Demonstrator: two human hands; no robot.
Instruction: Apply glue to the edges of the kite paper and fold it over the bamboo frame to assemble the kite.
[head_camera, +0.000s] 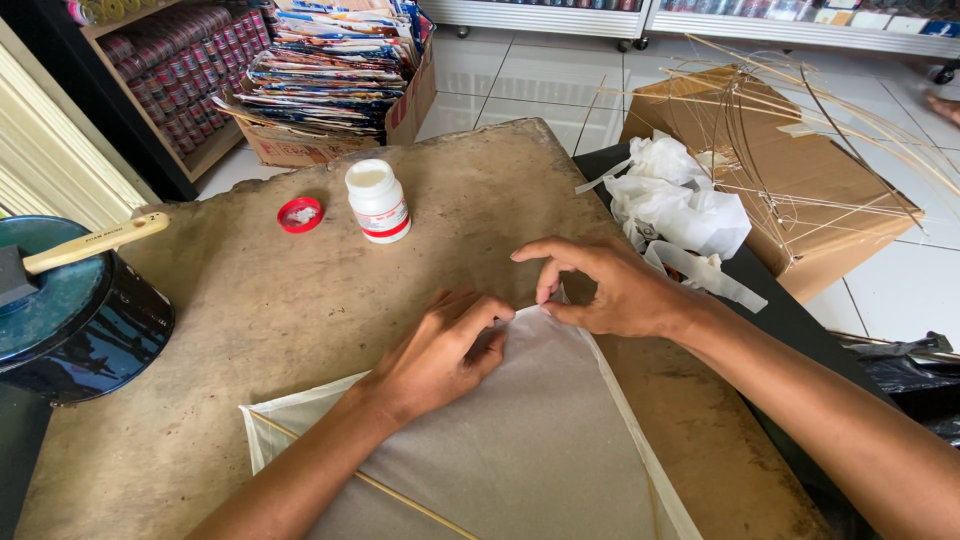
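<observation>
Pressing down on the top corner of a thin paper kite (520, 440), the left hand (435, 355) lies flat with loose fingers while the right hand (615, 285) pinches the paper tip. The kite lies on the table (300, 300), below the glue bottle (377, 200). It looks very light, soft and easy to tear, so gentle holds along the stick edges seem best.

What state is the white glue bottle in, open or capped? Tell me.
Open and upright: the white bottle has no cap on its mouth, and a red cap lies beside it on the worktable.
</observation>
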